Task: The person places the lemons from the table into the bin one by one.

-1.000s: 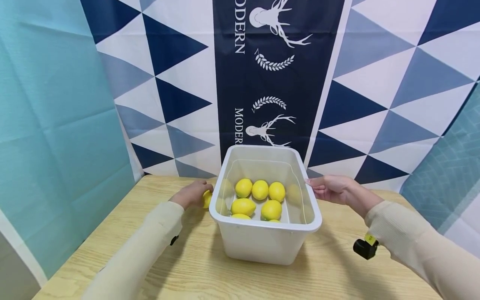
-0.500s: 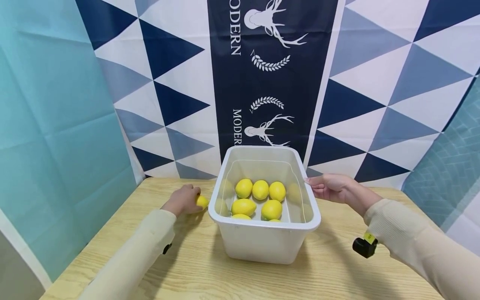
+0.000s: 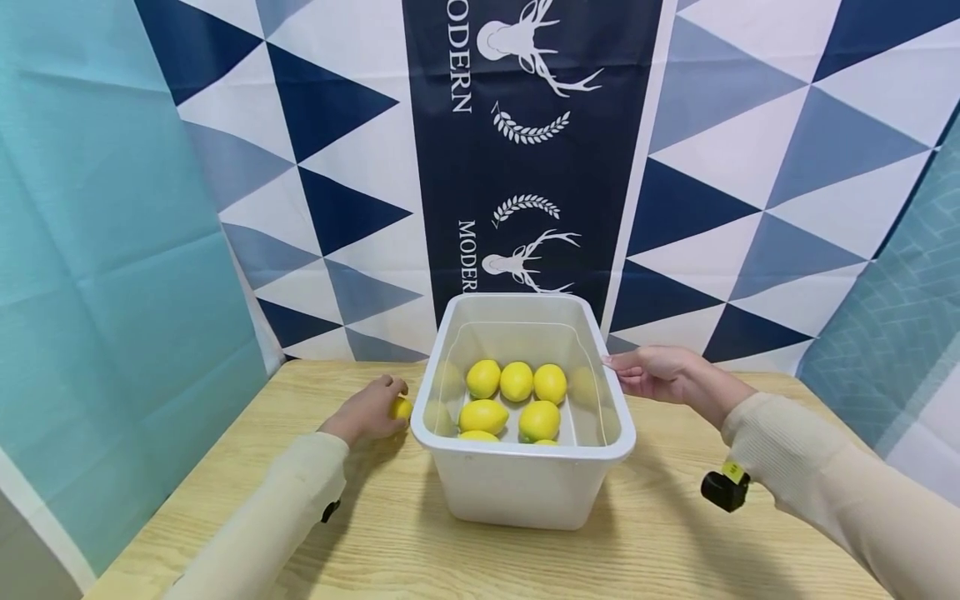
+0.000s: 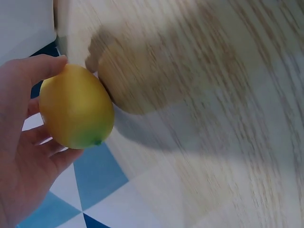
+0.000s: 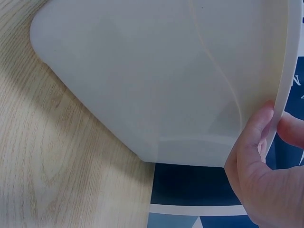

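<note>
A white plastic bin (image 3: 517, 492) stands upright on the table, with several yellow lemons (image 3: 539, 421) on its floor. To its left, my left hand (image 3: 366, 410) holds one more lemon (image 4: 78, 107), yellow with a greenish tip. The left wrist view shows the thumb along one side of this lemon and the fingers curled round the other, close over the tabletop. At the bin's right side my right hand (image 3: 663, 375) pinches the rim (image 5: 285, 71), with the thumb and fingers on either side of it.
The wooden table (image 3: 375, 533) reaches back to a patterned blue and white cloth (image 3: 360, 208) hanging behind the bin. A light blue cloth (image 3: 112, 250) hangs at the left. Small dark cameras are worn at both wrists.
My left hand has moved left, away from the bin's side, with the lemon in its fingers. My right hand stays at the rim. The head view has shifted slightly.
</note>
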The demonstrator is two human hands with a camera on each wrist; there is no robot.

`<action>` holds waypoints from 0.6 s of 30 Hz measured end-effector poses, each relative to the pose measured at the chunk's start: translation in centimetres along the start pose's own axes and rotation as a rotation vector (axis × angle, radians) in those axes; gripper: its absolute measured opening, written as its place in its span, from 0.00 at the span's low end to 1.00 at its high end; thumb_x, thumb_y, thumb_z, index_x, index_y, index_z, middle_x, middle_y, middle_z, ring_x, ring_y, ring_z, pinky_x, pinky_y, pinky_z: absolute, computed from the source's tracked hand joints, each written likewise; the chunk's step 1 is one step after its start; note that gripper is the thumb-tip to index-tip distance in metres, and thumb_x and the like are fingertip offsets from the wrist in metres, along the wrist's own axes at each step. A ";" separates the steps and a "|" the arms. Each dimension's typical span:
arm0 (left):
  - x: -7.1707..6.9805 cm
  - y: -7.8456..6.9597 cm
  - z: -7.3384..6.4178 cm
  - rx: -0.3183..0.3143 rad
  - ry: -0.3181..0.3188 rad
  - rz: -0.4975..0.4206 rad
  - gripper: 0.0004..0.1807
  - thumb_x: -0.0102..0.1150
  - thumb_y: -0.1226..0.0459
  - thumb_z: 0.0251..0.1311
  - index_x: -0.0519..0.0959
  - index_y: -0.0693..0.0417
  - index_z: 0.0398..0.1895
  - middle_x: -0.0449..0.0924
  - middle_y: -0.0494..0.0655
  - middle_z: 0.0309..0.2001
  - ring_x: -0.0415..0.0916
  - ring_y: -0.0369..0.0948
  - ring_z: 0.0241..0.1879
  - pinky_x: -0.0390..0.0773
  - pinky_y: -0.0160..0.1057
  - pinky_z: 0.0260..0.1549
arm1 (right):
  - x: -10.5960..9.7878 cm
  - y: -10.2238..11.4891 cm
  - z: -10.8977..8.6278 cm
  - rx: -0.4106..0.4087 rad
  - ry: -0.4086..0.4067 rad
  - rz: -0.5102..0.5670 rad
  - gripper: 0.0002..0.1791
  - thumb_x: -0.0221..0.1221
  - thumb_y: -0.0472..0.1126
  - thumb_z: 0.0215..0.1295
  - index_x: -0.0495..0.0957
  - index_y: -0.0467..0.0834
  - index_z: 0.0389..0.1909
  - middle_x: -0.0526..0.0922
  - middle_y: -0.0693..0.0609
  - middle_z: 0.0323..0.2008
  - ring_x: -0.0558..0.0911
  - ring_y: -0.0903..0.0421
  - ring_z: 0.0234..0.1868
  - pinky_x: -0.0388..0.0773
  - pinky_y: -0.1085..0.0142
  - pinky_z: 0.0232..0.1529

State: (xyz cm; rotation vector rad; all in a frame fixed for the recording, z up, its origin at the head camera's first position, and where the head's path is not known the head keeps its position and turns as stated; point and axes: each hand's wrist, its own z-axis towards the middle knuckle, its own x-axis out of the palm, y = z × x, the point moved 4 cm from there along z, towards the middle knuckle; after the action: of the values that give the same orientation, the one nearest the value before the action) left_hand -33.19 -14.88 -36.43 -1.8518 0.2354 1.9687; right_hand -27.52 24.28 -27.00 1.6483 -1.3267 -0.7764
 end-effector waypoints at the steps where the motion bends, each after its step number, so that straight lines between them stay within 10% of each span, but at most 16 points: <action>1: 0.0 0.0 -0.1 0.008 0.003 0.001 0.25 0.66 0.61 0.49 0.73 0.58 0.52 0.74 0.56 0.47 0.71 0.46 0.41 0.78 0.46 0.44 | 0.0 0.0 0.0 0.001 0.000 0.001 0.13 0.55 0.33 0.66 0.67 0.37 0.50 0.82 0.54 0.30 0.82 0.64 0.32 0.83 0.74 0.41; 18: -0.5 -0.6 -2.5 0.047 0.039 0.073 0.25 0.71 0.67 0.43 0.71 0.52 0.46 0.70 0.51 0.38 0.66 0.44 0.35 0.77 0.45 0.34 | -0.1 0.1 -0.3 0.003 -0.009 0.029 0.01 0.58 0.34 0.65 0.77 0.43 0.35 0.84 0.54 0.29 0.84 0.62 0.32 0.83 0.73 0.41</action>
State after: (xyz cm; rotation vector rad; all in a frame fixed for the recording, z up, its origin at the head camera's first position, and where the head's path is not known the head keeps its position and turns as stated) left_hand -30.67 -15.40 -36.09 -1.8781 0.3630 1.9590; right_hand -27.36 24.40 -26.81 1.6258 -1.3557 -0.7658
